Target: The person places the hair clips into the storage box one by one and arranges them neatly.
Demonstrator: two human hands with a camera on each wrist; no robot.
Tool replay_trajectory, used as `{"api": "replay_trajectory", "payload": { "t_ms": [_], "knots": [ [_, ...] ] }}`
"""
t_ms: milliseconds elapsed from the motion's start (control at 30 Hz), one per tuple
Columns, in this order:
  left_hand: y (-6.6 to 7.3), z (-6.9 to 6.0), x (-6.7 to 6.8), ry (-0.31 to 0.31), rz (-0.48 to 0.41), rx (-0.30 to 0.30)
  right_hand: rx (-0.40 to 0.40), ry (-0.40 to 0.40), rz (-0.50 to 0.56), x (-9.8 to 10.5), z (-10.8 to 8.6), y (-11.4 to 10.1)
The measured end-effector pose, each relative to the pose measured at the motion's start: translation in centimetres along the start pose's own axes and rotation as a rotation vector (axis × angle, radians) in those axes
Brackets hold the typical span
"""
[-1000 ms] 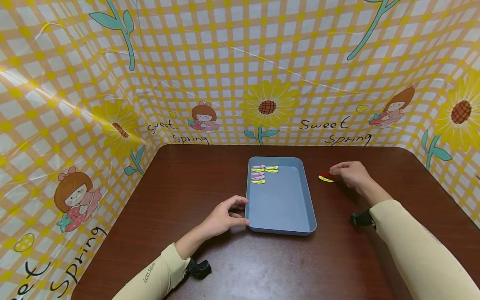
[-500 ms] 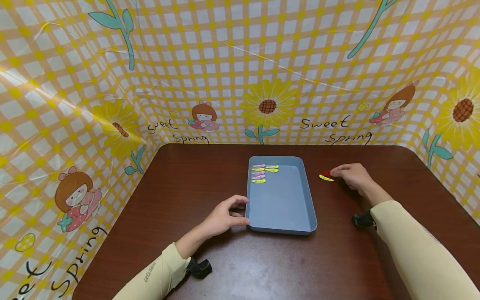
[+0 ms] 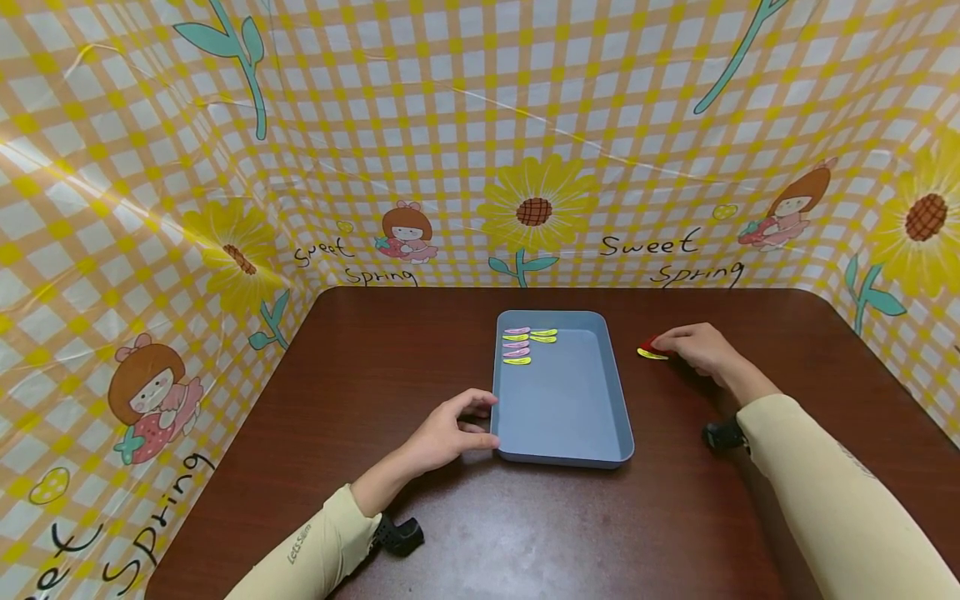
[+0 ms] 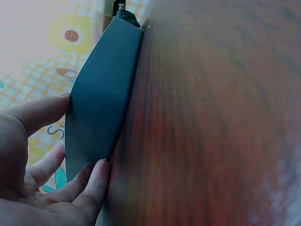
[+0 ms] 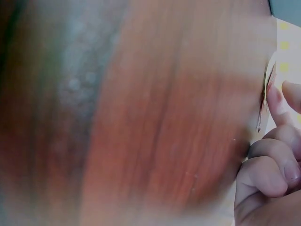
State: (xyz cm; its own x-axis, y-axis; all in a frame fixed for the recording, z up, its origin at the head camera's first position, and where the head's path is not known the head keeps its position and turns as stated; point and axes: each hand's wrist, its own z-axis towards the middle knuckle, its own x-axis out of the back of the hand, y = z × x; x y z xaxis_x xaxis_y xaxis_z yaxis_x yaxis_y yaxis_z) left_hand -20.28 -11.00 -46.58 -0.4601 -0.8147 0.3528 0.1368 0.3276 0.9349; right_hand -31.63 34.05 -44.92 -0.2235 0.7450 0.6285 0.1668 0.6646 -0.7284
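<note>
A blue-grey tray [image 3: 561, 417] lies on the table. Inside its far left part lie several pink and yellow snap hair clips [image 3: 517, 361]. My left hand [image 3: 442, 432] rests against the tray's left side, its spread fingertips on the outer wall [image 4: 101, 89]. To the right of the tray, my right hand [image 3: 701, 346] has its thumb and index finger at a red hair clip [image 3: 650, 342]. Beside that one, on the near side, is a yellow hair clip [image 3: 651, 355]. The right wrist view has the index fingertip [image 5: 273, 94] against a clip; whether the thumb pinches it is unclear.
A dark brown table [image 3: 390, 350] carries everything. A checked sheet [image 3: 450, 125] with sunflower prints walls off the back and both sides. Black wrist cameras sit under my left [image 3: 401, 537] and right [image 3: 722, 435] wrists, close to the tabletop.
My right fingertips have shifted slightly left, and the red hair clip has moved a little away beside the yellow one. My left hand and the tray have stayed put.
</note>
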Motion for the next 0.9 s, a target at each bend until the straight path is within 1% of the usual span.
{"api": "replay_trajectory", "payload": {
  "t_ms": [400, 567, 700, 900],
  "knots": [
    [0.1, -0.1, 0.0, -0.003, 0.001, 0.000, -0.003, -0.006, -0.003, 0.2, -0.1, 0.2],
    [0.0, -0.1, -0.1, -0.005, -0.001, -0.003, -0.002, 0.004, 0.021, 0.4, -0.5, 0.7],
    [0.1, -0.1, -0.1, -0.003, -0.001, -0.004, 0.017, 0.014, 0.053, 0.6, -1.0, 1.0],
    [0.0, -0.2, 0.0, 0.001, -0.005, -0.003, 0.009, -0.006, 0.087, 0.8, -1.3, 1.4]
  ]
}}
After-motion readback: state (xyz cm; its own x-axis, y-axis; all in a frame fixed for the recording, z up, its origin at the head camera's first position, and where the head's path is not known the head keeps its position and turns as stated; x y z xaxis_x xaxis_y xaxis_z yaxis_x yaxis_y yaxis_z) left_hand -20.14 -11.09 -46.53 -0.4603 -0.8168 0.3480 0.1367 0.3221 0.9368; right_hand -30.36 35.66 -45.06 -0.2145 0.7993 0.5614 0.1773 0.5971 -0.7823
